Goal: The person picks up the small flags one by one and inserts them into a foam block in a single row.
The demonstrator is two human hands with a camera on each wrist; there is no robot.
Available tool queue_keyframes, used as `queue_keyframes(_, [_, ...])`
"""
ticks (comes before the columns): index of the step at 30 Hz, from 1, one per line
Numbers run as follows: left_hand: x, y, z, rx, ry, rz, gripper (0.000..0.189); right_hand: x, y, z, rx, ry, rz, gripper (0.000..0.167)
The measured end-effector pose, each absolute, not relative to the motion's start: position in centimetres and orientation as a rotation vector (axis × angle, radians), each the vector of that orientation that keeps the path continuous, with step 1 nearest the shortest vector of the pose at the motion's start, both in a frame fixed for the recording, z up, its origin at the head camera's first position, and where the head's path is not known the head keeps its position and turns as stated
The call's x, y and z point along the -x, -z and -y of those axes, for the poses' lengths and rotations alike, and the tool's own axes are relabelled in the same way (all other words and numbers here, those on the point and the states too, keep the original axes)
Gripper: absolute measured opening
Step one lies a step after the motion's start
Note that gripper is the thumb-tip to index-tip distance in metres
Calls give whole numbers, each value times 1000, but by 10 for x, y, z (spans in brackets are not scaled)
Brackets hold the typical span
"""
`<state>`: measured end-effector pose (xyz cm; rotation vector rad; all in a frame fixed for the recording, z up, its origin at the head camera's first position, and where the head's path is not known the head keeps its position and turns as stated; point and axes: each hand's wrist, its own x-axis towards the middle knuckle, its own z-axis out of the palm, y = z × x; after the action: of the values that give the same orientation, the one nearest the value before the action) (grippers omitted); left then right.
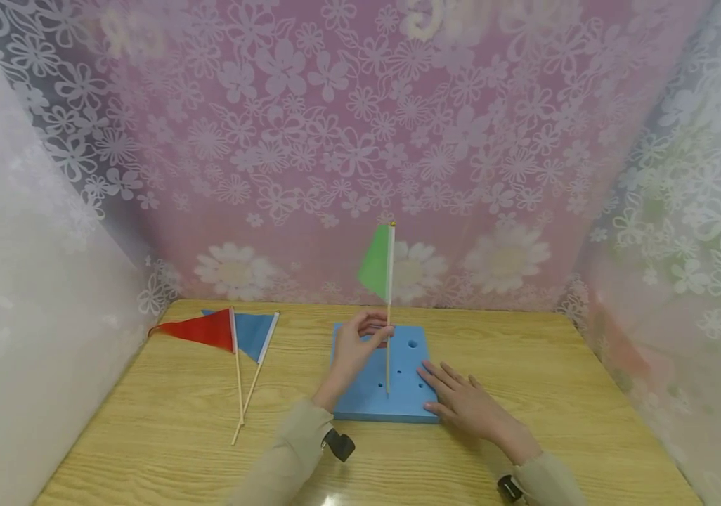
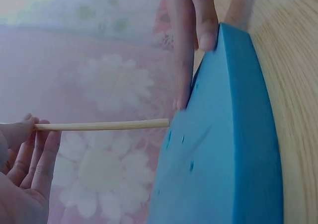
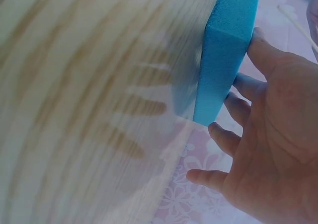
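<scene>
My left hand (image 1: 353, 351) pinches the wooden stick of a green flag (image 1: 376, 267) between thumb and fingers, holding it upright over a blue foam block (image 1: 357, 404). Several small holes and one larger hole show in the block's top. In the left wrist view, the lower end of the stick (image 2: 109, 126) hovers just above the block's face, apart from it. Fingers spread, my right hand (image 1: 471, 404) rests on the block's right edge; the right wrist view shows the fingertips (image 3: 256, 42) touching that side.
On the wooden table (image 1: 145, 422) at left lie a red flag (image 1: 209, 330) and a blue flag (image 1: 258, 334), their sticks crossing near the lower ends. Flower-patterned cloth (image 1: 335, 140) walls in the table at the back and both sides.
</scene>
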<state>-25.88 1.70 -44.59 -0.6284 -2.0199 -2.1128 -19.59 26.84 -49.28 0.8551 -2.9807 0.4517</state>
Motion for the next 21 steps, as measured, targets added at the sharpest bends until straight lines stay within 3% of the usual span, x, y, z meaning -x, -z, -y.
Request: queue_keyframes(21, [260, 466, -80, 629, 2071, 1961, 19, 197, 496, -270, -850, -438, 2986, 66])
